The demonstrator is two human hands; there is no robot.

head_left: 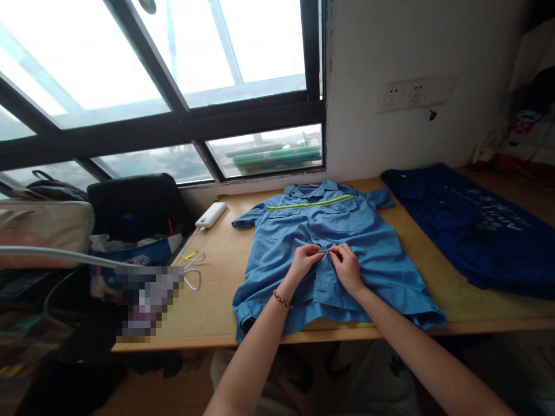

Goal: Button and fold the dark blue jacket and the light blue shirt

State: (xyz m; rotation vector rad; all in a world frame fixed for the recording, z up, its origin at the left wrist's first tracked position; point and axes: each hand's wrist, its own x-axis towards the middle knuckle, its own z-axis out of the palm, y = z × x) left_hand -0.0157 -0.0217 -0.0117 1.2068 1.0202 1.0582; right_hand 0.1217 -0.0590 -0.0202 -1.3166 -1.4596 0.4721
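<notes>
A light blue short-sleeved work shirt point(373, 254) with a yellow-green stripe across the chest lies face up on the wooden table point(217, 300), collar toward the window. My left hand point(303, 261) pinches the shirt's front placket at mid-height, fingers closed on the cloth. My right hand point(346, 264) pinches the same placket from the other side, fingertips almost touching those of the left. A bead bracelet sits on my left wrist. Whatever is between the fingertips is too small to make out.
A dark blue garment point(477, 231) lies on the table's right side. A white power bank point(211, 214) with a looped white cable point(193, 271) sits at the left. A black bag point(139, 202) and clutter stand beyond the left edge. Wall sockets point(416, 92) are above.
</notes>
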